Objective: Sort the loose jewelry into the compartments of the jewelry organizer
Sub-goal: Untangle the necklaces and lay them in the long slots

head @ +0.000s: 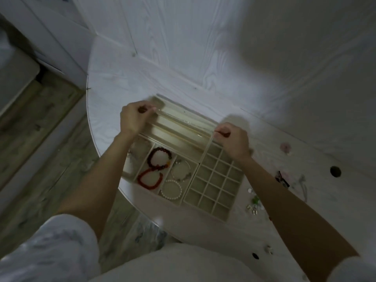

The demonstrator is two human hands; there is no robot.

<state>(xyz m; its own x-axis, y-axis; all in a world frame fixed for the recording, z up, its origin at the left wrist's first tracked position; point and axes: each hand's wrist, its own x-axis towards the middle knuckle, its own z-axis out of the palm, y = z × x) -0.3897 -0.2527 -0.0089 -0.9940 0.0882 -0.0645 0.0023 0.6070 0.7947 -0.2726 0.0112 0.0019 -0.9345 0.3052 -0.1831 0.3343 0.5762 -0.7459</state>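
A beige jewelry organizer (pixel 200 159) lies on the white table. My left hand (pixel 133 118) pinches one end of a thin silver chain (pixel 183 122), and my right hand (pixel 234 140) pinches the other end. The chain is stretched over the long slots at the organizer's far side. A dark bead bracelet (pixel 159 157) and a red bead bracelet (pixel 149 179) share one compartment. A wire bangle (pixel 182 170) and a pearl bracelet (pixel 171 189) lie in the compartment to their right. The grid of small cells (pixel 217 180) holds nothing that I can see.
Loose jewelry is scattered on the table to the right: small green and silver pieces (pixel 254 202), dark and pink items (pixel 283 178), a pale flower-like piece (pixel 285 147). The round table's edge (pixel 95 139) curves at left above a wood floor. A wall stands close behind.
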